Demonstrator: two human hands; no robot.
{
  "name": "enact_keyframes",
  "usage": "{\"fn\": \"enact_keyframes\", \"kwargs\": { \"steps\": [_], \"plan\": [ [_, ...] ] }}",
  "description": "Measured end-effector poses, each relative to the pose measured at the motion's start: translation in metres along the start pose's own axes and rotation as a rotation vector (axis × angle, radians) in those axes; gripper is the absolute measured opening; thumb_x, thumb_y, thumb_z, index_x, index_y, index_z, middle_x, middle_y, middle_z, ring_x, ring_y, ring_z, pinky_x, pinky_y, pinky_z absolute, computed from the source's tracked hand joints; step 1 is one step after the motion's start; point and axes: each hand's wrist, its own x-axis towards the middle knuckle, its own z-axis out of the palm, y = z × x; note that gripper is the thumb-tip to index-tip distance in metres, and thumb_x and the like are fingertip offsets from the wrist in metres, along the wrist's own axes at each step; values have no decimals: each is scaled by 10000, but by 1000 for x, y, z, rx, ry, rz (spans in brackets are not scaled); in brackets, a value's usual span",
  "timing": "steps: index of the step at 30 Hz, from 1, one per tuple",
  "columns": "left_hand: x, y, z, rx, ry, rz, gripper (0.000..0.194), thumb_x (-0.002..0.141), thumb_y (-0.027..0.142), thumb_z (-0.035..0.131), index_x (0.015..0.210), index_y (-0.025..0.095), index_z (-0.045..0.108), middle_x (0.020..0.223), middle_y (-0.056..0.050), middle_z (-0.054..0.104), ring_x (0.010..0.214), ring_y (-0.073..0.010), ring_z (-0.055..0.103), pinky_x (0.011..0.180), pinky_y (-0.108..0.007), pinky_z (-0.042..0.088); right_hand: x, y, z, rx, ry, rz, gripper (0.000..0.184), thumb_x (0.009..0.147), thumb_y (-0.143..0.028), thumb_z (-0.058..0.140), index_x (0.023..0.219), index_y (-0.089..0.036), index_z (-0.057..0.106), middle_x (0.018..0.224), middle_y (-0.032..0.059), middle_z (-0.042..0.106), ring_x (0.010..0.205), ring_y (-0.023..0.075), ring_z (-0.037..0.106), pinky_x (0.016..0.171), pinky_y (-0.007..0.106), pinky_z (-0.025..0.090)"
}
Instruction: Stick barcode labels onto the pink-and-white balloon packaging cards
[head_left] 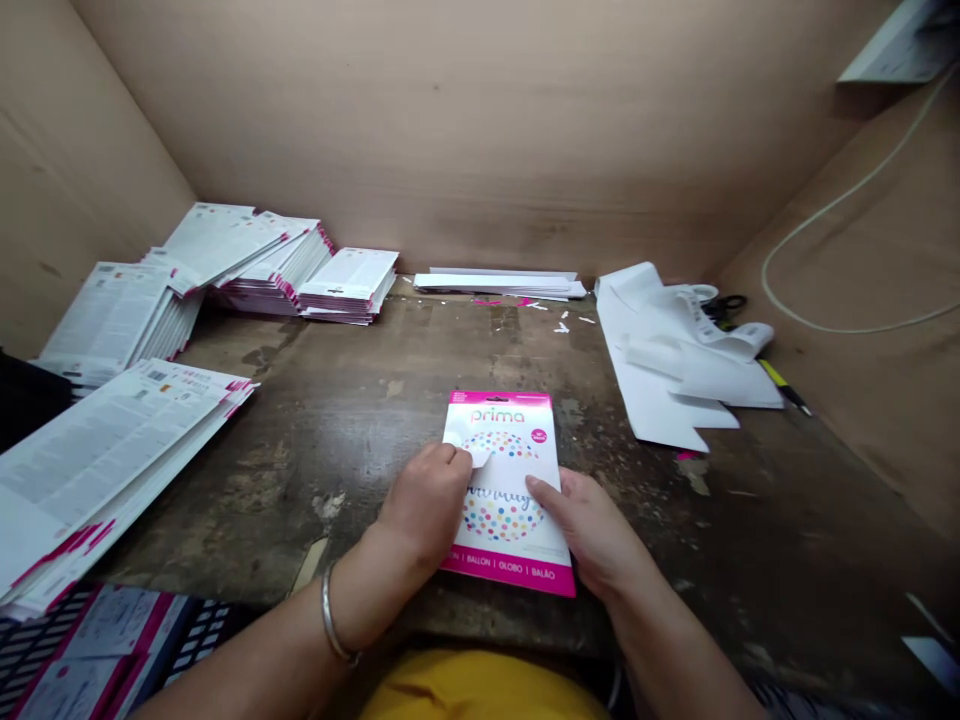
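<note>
A flat balloon packet [517, 540] with pink ends, the word "prima" and a dotted print lies face up in front of me at the table's near edge. My right hand [604, 530] grips its right edge, thumb on the front and fingers underneath. Over the packet's left side, my left hand [431, 500] is closed in a pinch. From its fingertips a small white piece of paper [481, 459] sticks out across the printed front. Whether that piece is stuck to the packet I cannot tell.
Stacks of similar packets [112, 440] fill the left side, with more stacks [349, 275] at the back. White sheets [660, 370] and a yellow cutter [784, 387] lie right. White strips [499, 283] line the back wall. Packets sit in a crate [199, 635] below left.
</note>
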Motion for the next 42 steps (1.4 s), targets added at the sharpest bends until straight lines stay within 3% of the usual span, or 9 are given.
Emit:
{"fn": "enact_keyframes", "kwargs": {
  "steps": [3, 6, 10, 14, 17, 24, 30, 36, 42],
  "plan": [
    [1, -1, 0, 25, -20, 17, 208, 905, 188, 433, 780, 152, 596, 776, -85, 625, 715, -217, 583, 623, -310, 457, -11, -6, -14, -579, 173, -165, 348, 826, -420, 534, 991, -133, 641, 859, 132, 713, 758, 304, 670, 695, 474, 535],
    [0, -1, 0, 27, -20, 28, 220, 906, 183, 426, 787, 145, 608, 774, -90, 634, 709, -219, 593, 627, -312, 461, -22, -5, -18, -1208, 349, -494, 364, 893, -350, 418, 1056, -135, 662, 1091, 160, 662, 1016, 330, 599, 886, 531, 462],
    [-2, -7, -1, -82, 36, -24, 250, 916, 206, 403, 897, 150, 646, 853, -88, 678, 760, -213, 628, 672, -310, 479, -25, 11, -2, -1497, 17, -655, 458, 906, -300, 426, 1337, -151, 470, 1418, 70, 408, 1331, 286, 315, 1083, 506, 303],
    [-5, -15, -4, -414, 128, -189, 248, 895, 259, 450, 982, 186, 670, 912, -59, 710, 788, -183, 653, 709, -278, 487, -19, 17, 14, -1571, -41, -607, 525, 913, -321, 420, 1393, -115, 369, 1467, 89, 300, 1360, 282, 248, 1108, 514, 246],
    [-5, -17, -5, -470, 113, -214, 252, 883, 263, 458, 973, 195, 684, 898, -51, 717, 785, -185, 657, 716, -284, 489, -15, 13, 22, -1565, -105, -602, 541, 912, -329, 419, 1402, -108, 352, 1472, 111, 281, 1363, 287, 236, 1114, 506, 230],
    [-7, -20, -4, -411, 73, -111, 249, 881, 251, 467, 999, 192, 677, 978, -63, 714, 873, -199, 660, 782, -306, 501, -4, 11, 35, -1503, -206, -638, 584, 904, -357, 444, 1425, -131, 305, 1493, 102, 243, 1371, 299, 198, 1122, 506, 201],
    [-10, -19, 2, -269, 85, -18, 248, 887, 223, 457, 1039, 210, 652, 1009, -59, 709, 860, -187, 675, 766, -285, 523, -10, 6, 17, -1461, -321, -713, 494, 912, -228, 422, 1395, -140, 366, 1474, 77, 308, 1376, 219, 214, 1129, 436, 233],
    [-9, -13, 1, -157, 108, 12, 237, 895, 212, 436, 983, 188, 655, 950, -74, 715, 780, -181, 681, 686, -256, 526, -22, 18, -2, -1485, -118, -671, 515, 916, -281, 437, 1405, -147, 348, 1481, 89, 272, 1370, 231, 232, 1124, 465, 241],
    [-10, -8, 1, -104, 48, -3, 230, 899, 203, 438, 1003, 178, 642, 967, -94, 706, 817, -218, 682, 690, -298, 535, -16, 13, 13, -1537, -231, -632, 563, 910, -288, 430, 1433, -151, 276, 1500, 68, 222, 1385, 224, 176, 1139, 462, 186]
  ]
}}
